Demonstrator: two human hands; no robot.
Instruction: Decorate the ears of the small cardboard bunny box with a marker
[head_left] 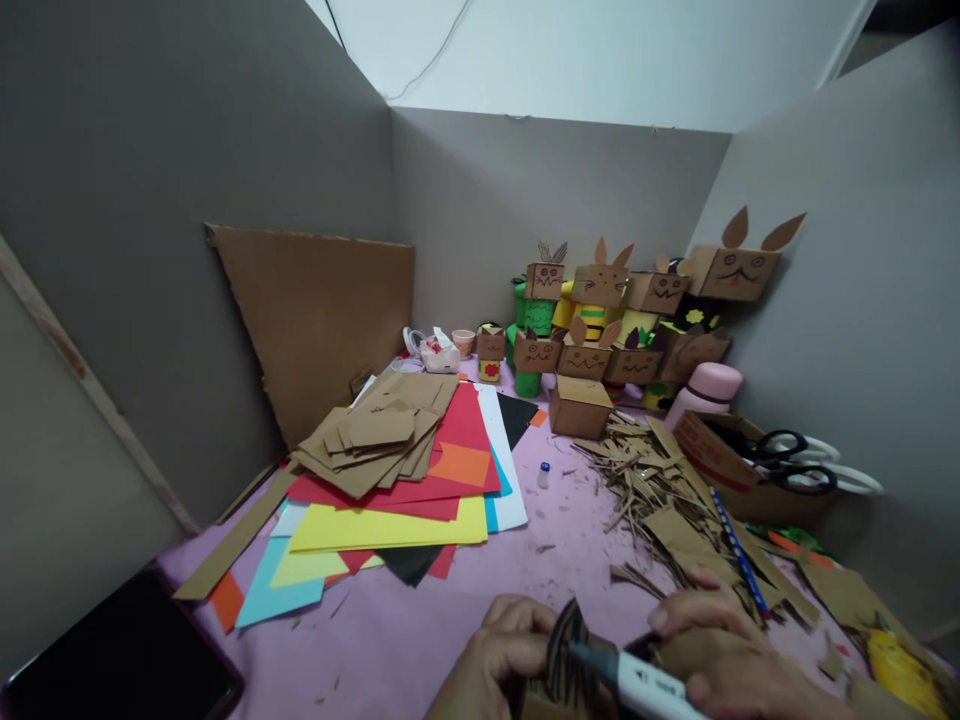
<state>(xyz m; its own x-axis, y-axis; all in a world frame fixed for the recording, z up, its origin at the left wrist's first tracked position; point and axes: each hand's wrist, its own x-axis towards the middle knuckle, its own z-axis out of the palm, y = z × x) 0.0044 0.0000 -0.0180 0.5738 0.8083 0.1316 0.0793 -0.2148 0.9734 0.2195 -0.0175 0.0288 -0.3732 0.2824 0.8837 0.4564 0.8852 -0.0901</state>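
At the bottom edge, my left hand (495,650) is closed on a small cardboard box head (551,705) whose upright ear (568,650) bears dark stripes. The box is partly cut off by the frame. My right hand (724,650) grips a white marker (652,690) with a grey front end. Its tip points left and lies against or just in front of the striped ear; contact is hard to tell. A dark piece, partly hidden, shows between the marker and my right fingers. A small blue-and-white cap (544,475) stands on the purple tabletop beyond my hands.
Coloured paper sheets (397,525) and cardboard pieces (382,428) lie left of centre. Cardboard scraps (637,480), a blue pencil (739,555) and a box (720,470) with scissors (795,460) are right. Animal-faced cardboard figures (600,285) stand behind. A black tablet (120,660) lies front left.
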